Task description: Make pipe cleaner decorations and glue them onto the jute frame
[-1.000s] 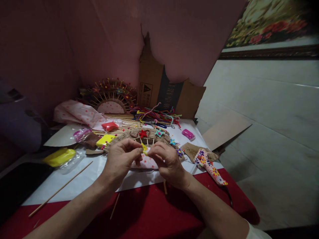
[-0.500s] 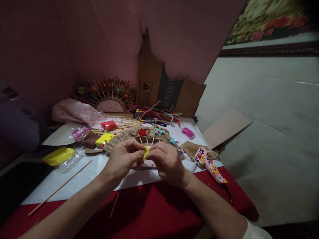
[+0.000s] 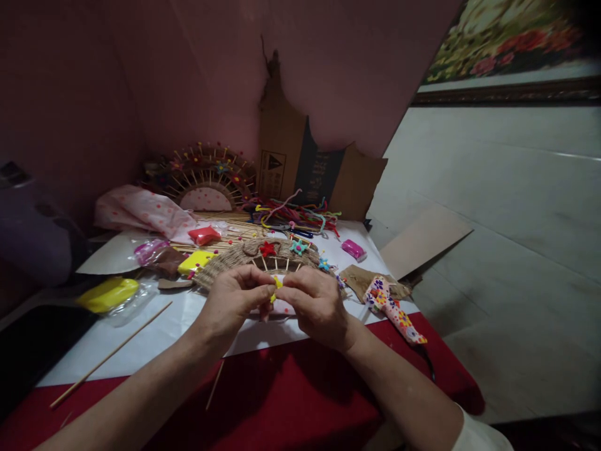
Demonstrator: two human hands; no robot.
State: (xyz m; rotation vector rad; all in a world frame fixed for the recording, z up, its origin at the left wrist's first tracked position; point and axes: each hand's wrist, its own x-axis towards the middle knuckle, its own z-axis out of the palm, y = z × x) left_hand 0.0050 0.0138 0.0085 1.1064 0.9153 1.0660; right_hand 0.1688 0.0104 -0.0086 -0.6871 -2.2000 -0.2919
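Between my two hands is a small yellow pipe cleaner (image 3: pixel 277 288), bent into a shape that the fingers partly cover. My left hand (image 3: pixel 239 293) pinches it from the left with thumb and forefinger. On its other side, my right hand (image 3: pixel 317 300) grips it with closed fingertips. Just behind the hands lies a half-round, twine-wrapped fan (image 3: pixel 230 258) with thin stick ribs. A red flower (image 3: pixel 268 249), a turquoise flower (image 3: pixel 298 248) and a blue flower (image 3: pixel 323 264) sit along its band. The hands hide its lower middle.
A second fan (image 3: pixel 206 199) leans at the back beside torn cardboard (image 3: pixel 282 138). Coloured pipe cleaners (image 3: pixel 323 219) lie heaped before it. Packs of yellow clay (image 3: pixel 110 294) and a flower-patterned glue gun (image 3: pixel 394 310) flank the hands. One loose stick (image 3: pixel 113 354) crosses the front left.
The fingers have shifted slightly on the yellow pipe cleaner, which now shows as a more compact shape between the fingertips. Both hands keep their pinch. The objects on the table stay put.
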